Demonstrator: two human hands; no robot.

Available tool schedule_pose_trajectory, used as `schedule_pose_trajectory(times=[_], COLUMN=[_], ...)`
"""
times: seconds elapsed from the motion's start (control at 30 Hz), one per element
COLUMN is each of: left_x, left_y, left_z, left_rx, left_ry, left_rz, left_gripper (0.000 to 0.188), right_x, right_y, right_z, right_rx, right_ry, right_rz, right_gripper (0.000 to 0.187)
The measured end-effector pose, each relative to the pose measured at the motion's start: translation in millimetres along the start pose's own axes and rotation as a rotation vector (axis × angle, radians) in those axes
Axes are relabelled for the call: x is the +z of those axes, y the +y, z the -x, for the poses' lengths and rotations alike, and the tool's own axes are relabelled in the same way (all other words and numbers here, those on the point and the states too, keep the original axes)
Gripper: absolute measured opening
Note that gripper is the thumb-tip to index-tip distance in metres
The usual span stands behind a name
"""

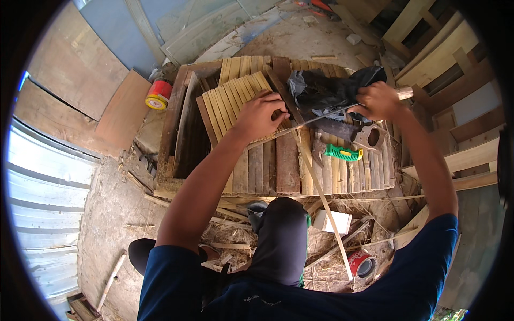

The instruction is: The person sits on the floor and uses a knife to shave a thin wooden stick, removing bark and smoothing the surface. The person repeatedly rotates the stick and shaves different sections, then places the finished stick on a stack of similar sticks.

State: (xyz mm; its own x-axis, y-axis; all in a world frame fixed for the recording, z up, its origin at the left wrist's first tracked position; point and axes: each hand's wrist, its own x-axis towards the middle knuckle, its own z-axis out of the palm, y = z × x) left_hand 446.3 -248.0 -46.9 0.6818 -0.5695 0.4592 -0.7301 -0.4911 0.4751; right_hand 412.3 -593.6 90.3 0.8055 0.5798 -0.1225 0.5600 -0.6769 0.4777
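My right hand (377,101) is wrapped round a long, thin-bladed knife. Its pale wooden handle (405,93) sticks out to the right, and the narrow blade (334,112) points left. My left hand (262,115) has its fingers curled in at a narrow wooden strip (273,137); the exact grip is partly hidden. By the blade's tip, a long thin sliver (324,200) runs down to the floor. Beneath my left hand lies a panel of yellowish slats (230,104). A black plastic bag (321,88) is behind the blade.
A saw (369,138) and a green-handled hammer (342,153) lie on the slatted wooden bench (287,171). The bench has an open compartment (187,144) on its left. Red cans (159,95) stand at far left and lie near my knee. Wood scraps (235,246) litter the floor.
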Motion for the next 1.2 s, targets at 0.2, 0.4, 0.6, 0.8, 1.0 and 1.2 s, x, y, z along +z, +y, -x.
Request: schedule_pose_trajectory(times=[0.2, 0.4, 0.6, 0.8, 1.0, 1.2], left_x=[-2.9, 2.6, 2.4, 1.6, -0.5, -1.8], left_y=[3.6, -1.8, -2.8, -2.1, -0.6, 1.5], left_z=[1.2, 0.0, 0.2, -0.5, -0.1, -0.3], left_rx=[-0.014, 0.032, 0.043, 0.055, 0.015, 0.025], left_ry=[0.020, 0.076, 0.074, 0.081, 0.035, 0.045], left_rz=[0.027, 0.035, 0.026, 0.001, 0.020, 0.012], left_gripper=[0.015, 0.014, 0.015, 0.016, 0.014, 0.014], right_x=[6.4, 17.8, 23.9, 20.8, 21.2, 23.9], right_y=[-3.2, 9.3, 6.7, 5.9, 2.2, 4.5], right_z=[-11.3, 6.4, 3.1, -0.7, -1.6, -0.4], right_rx=[-0.023, 0.032, 0.022, 0.040, 0.060, 0.042], right_ry=[0.002, 0.074, 0.081, 0.024, 0.013, 0.041], right_rz=[-0.062, -0.106, -0.120, -0.134, -0.134, -0.142], right_gripper=[0.055, 0.051, 0.053, 0.053, 0.053, 0.053])
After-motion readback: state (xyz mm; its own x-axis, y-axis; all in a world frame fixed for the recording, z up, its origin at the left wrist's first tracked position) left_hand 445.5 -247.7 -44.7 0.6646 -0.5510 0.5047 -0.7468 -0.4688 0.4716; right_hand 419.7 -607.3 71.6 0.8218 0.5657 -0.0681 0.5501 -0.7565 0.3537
